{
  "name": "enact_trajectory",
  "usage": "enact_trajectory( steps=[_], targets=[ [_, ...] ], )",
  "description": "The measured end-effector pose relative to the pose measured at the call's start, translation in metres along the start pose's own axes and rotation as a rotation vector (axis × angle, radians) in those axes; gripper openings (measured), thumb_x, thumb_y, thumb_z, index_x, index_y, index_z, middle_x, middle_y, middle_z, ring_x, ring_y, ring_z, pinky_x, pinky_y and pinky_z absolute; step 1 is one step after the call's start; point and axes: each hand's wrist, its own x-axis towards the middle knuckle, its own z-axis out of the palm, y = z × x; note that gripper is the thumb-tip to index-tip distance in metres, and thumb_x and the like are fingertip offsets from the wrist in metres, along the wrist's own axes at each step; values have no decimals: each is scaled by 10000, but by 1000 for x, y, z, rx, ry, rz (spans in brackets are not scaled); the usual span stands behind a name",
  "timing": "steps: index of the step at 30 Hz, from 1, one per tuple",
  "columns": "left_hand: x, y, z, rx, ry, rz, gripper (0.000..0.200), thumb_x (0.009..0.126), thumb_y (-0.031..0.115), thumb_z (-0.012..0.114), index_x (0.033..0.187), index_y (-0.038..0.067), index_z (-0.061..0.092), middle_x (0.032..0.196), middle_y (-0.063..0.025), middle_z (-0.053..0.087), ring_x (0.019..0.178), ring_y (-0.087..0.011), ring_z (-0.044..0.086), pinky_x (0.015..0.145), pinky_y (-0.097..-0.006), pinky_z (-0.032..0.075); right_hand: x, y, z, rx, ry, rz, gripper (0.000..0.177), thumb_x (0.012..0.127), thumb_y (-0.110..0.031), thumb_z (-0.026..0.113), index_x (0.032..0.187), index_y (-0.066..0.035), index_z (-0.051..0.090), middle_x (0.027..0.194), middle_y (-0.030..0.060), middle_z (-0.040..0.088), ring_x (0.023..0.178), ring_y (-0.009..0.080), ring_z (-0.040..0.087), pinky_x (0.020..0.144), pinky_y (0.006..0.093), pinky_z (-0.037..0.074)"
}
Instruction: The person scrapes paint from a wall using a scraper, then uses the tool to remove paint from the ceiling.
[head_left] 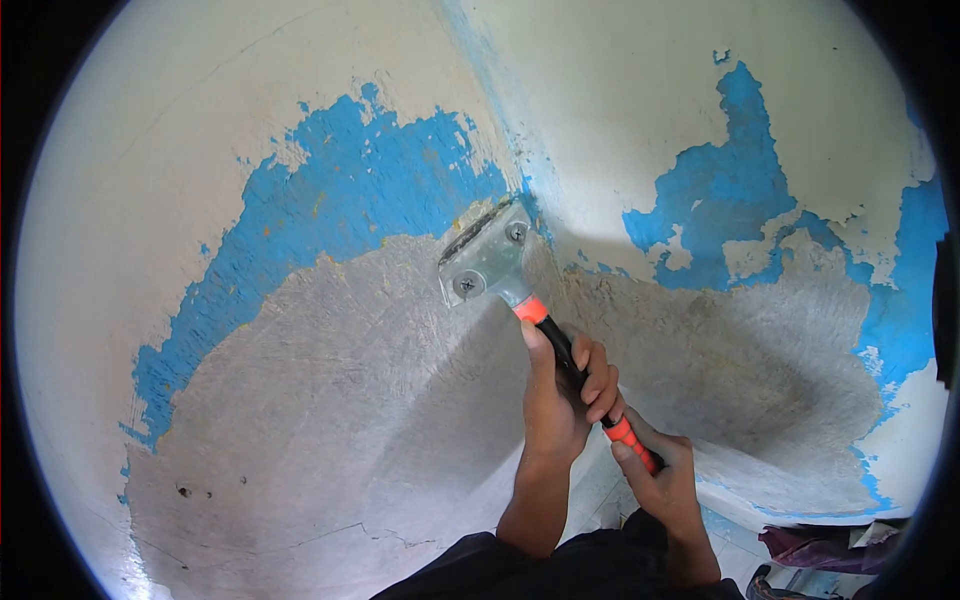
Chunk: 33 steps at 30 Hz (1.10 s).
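Both of my hands grip one long-handled wall scraper (490,258). Its wide metal head, fixed with two screws, lies against the left wall near the corner, where blue paint meets bare grey plaster. The handle is black with orange bands and slants down to the right. My left hand (562,395) wraps the upper handle just below the head, thumb along its side. Lower down, my right hand (658,470) is closed around the orange-banded end. A band of blue paint (350,185) curves across the left wall above the scraped grey plaster (300,400).
On the right wall, blue patches (725,200) show between flaking white paint (640,90) and grey plaster (720,350). A purple cloth-like item (815,548) lies at the lower right. Small holes (184,491) and a thin crack mark the left wall.
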Motion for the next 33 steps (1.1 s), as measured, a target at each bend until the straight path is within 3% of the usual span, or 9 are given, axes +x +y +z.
enact_trajectory(
  steps=[9,15,30,33],
  targets=[
    [4,10,3,24,44,-36,571,970,664,228,824,140,400,572,16,334,401,-102,326,424,-296,379,7,-1,11,-25,36,-40,439,862,-123,684,1261,35,592,663,129,568,626,81,498,625,259,460],
    [-5,5,-6,19,11,-40,587,956,686,235,821,140,406,574,14,345,408,-110,328,442,-310,389,-6,8,8,10,-21,4,435,865,-122,677,1263,32,593,630,98,537,612,83,483,611,250,448],
    [1,8,-3,-10,4,-68,594,957,688,214,815,142,400,570,15,337,408,-114,332,451,-319,399,3,1,10,-53,69,-61,412,858,-125,690,1239,15,620,616,99,514,590,88,461,584,262,430],
    [10,19,6,9,-22,-71,582,963,676,224,824,139,404,563,13,339,395,-116,329,443,-316,400,7,-1,13,-19,60,-39,462,876,-183,635,1267,57,582,573,8,482,540,67,460,522,249,393]
  ],
)
